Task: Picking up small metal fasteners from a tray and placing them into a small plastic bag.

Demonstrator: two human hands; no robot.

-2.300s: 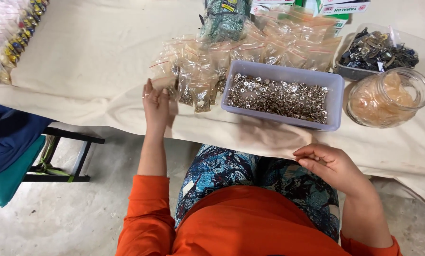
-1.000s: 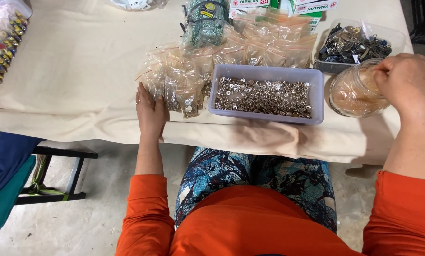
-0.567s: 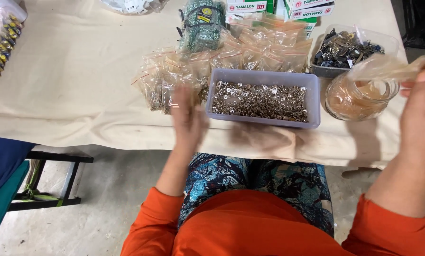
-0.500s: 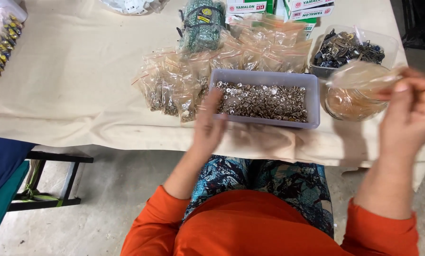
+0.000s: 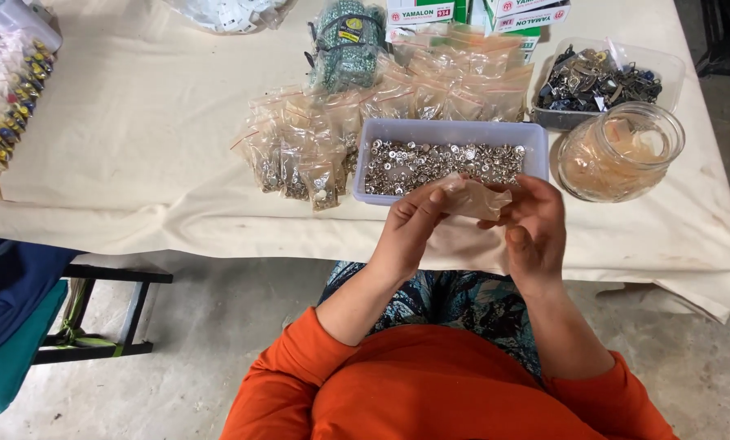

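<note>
A small clear plastic bag point(image 5: 477, 198) sits pinched between both hands, held up just in front of the near wall of the lilac tray point(image 5: 450, 132) and above the worktop point(image 5: 137, 130) edge. A moment ago the right hand point(image 5: 532, 224) was over at the glass jar point(image 5: 620, 151) of empty bags, and the left hand point(image 5: 410, 228) lay by the heap of filled bags point(image 5: 300, 151); now both have come together at the middle, so a fresh bag is out of the jar and in hand. The left fingers point(image 5: 438, 194) close on the bag's near-left edge, the right fingers point(image 5: 518, 191) grip its other side. Whether its mouth is already pulled open I cannot tell; the film is too thin and crumpled to read.

The tray behind it is full of small silver metal snaps or rivets. The filled bags lie to its left, more peach-tinted bags point(image 5: 455, 85) behind it, and a clear tub of dark metal fittings point(image 5: 597, 77) is at the far right beside the jar. A green patterned bundle point(image 5: 347, 41) stands further back.
</note>
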